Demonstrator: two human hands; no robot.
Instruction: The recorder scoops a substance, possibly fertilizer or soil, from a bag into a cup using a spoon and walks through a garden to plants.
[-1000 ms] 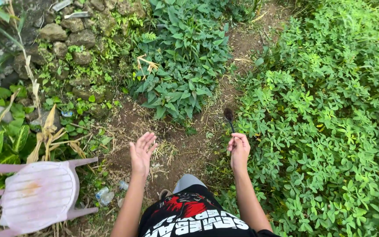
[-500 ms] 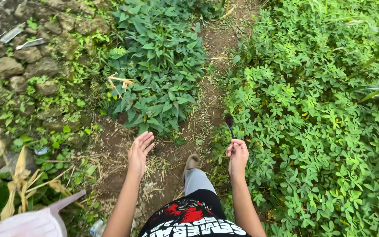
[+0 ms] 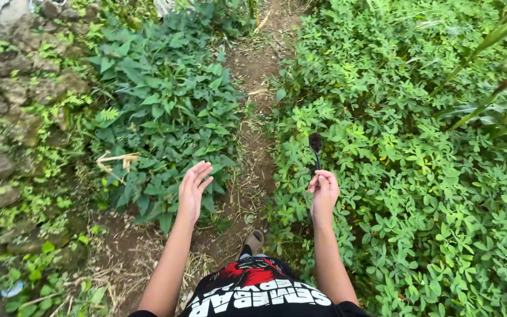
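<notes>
A small dark spoon [image 3: 315, 148] is pinched upright by its thin handle in the right hand [image 3: 324, 191], fingers closed on it, just right of the dirt path [image 3: 257, 111]. The left hand [image 3: 193, 189] is held open and empty left of the path, over broad-leaved plants [image 3: 165, 105]. Low groundcover [image 3: 418, 176] is spread right of the path.

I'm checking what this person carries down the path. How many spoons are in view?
1. A dark spoon stands upright, its handle pinched in the right hand over the leafy plants. The left hand is open and holds nothing. More could be hidden under foliage.
</notes>
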